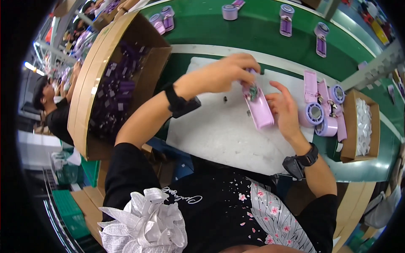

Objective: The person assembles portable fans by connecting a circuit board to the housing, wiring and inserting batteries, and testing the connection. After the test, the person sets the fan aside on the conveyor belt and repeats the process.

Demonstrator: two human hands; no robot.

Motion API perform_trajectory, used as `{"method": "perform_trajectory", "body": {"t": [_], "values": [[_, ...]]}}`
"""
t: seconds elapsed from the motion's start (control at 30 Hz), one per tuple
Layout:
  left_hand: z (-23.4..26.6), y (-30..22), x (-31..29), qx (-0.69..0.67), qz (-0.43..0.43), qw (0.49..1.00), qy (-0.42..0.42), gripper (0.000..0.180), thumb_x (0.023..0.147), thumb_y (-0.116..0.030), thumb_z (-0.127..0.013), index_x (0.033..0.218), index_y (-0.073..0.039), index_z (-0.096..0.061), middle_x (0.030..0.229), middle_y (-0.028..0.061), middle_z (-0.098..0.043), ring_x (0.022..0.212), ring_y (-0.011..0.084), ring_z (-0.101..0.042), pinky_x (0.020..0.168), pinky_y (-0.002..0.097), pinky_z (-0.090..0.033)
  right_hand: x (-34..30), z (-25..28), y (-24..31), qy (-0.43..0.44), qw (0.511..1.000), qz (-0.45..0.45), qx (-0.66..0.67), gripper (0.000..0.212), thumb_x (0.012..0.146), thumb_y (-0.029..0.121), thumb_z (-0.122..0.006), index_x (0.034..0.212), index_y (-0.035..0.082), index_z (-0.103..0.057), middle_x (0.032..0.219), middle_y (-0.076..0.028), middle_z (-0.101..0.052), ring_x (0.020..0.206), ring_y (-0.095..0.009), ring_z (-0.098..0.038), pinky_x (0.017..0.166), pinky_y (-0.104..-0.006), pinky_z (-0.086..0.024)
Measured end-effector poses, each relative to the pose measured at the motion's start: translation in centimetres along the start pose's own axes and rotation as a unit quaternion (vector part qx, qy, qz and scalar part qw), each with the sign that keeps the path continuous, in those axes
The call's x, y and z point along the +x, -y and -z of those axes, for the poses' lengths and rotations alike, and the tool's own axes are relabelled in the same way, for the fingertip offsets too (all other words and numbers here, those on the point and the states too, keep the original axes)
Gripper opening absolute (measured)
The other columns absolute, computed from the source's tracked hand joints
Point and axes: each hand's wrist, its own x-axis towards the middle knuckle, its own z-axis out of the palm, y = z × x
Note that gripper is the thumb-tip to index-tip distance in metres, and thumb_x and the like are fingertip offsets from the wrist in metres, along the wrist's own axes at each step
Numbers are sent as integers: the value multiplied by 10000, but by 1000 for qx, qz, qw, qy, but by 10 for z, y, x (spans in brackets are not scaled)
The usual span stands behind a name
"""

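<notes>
- Note left hand bent over pink casing; unable to confirm fingers' grip.
- Note right hand alongside, loosely spread.
- Steady pink casing, handling circuit parts lightly.

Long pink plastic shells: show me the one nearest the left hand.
The long pink plastic shell over the white mat, its upper end at the left hand; the others lie clustered right of the right hand or on the green belt.
</notes>
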Motion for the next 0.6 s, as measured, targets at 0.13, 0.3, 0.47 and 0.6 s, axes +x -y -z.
{"method": "perform_trajectory", "body": {"t": [0.13,0.3,0.47,0.6], "values": [[-19,-14,-13,-3,-14,999,-48,321,654,181,-542,859,-21,-683,1272,132,-569,1183,320,-540,896,359,-487,-14,-3,-4,87,951,10,-297,608,856,6,-644,1392,33,-358,794,-18,-552,632,-47,-468,568,-187,-379],[11,36,-60,60,231,948,-210,247,720,67,-618,918,-59,-696,1209,132,-628,1135,302,-587,909,353,-499,-18,5,-13,7,939,74,-335,528,850,16,-652,1319,29,-411,745,3,-521,587,-22,-399,519,-194,-307],[80,143,-210,413,505,741,-158,254,781,-225,-665,992,-90,-708,1047,199,-670,1016,366,-635,829,451,-525,-17,3,-14,25,901,117,-417,399,840,46,-669,1197,19,-491,655,3,-489,522,-46,-376,490,-233,-292],[90,161,-246,381,574,722,-66,326,798,-306,-669,1012,-63,-704,998,223,-677,944,395,-652,836,470,-517,-18,6,-13,25,893,119,-433,346,836,69,-675,1146,20,-527,607,3,-466,491,-65,-365,477,-253,-285]]}}
